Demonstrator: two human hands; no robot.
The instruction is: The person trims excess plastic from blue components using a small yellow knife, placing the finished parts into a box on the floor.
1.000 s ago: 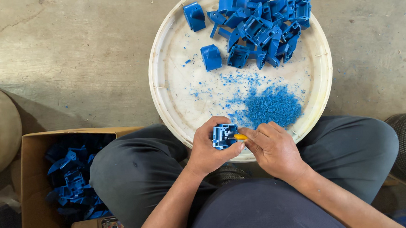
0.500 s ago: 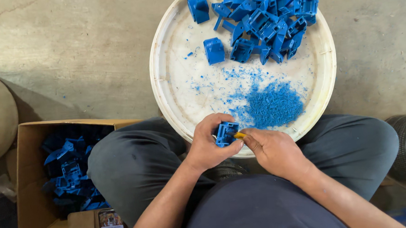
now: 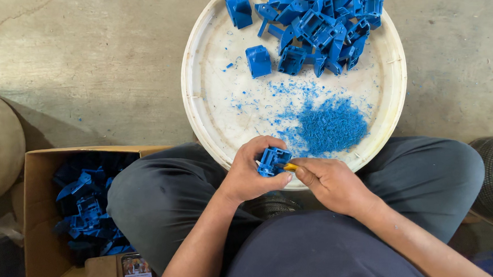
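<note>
A blue plastic part (image 3: 273,160) sits pinched in the left hand (image 3: 252,174) over the near rim of a round white tray (image 3: 211,109), while the right hand (image 3: 330,183), fingers closed on a yellow-handled tool (image 3: 290,167), touches it beside a heap of blue shavings (image 3: 331,126).

The person wears dark grey trousers (image 3: 165,199) and a dark navy top (image 3: 314,253) with no sleeves reaching the forearms, both arms bare from elbow to the left hand (image 3: 254,174) and right hand (image 3: 330,182).
</note>
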